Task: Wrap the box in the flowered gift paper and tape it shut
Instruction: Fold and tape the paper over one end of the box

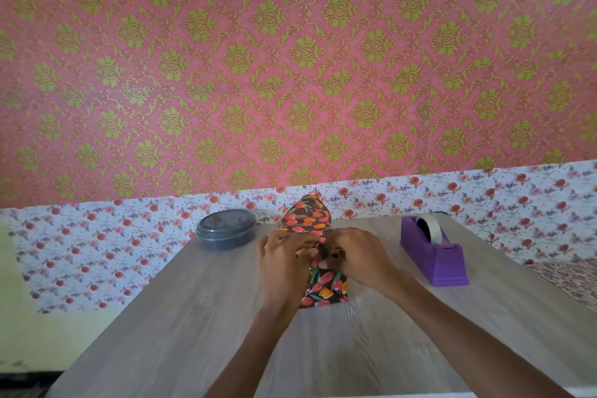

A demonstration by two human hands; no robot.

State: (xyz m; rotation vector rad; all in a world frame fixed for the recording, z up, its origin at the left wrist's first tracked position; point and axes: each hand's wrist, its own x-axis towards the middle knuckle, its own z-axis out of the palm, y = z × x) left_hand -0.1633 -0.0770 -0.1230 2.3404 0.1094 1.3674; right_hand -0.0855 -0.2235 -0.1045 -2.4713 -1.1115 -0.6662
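A pink wall (290, 58) patterned in green-gold damask fills the upper frame, with a band of white rose-print beneath it. Below that a grey wood-grain table (193, 317) runs down to the bottom edge. At the centre of the table lies the box (324, 292), already sheathed in the dark tulip-printed gift paper (307, 216). Its near end is folded in with diagonal creases, and its far flap stands up in a peak.

The left hand (284, 265) and right hand (358, 258) meet over the top of the parcel, fingers curled and pinching the paper where its edges come together. The seam itself is hidden beneath them.

To do this fold well, I judge the paper wants drawing taut against the box's edges and creasing sharply before either hand lets go for tape. The purple tape dispenser (436, 255) sits right of centre, near the right hand. A round grey lidded tin (226, 231) sits left of the parcel, apart from it.
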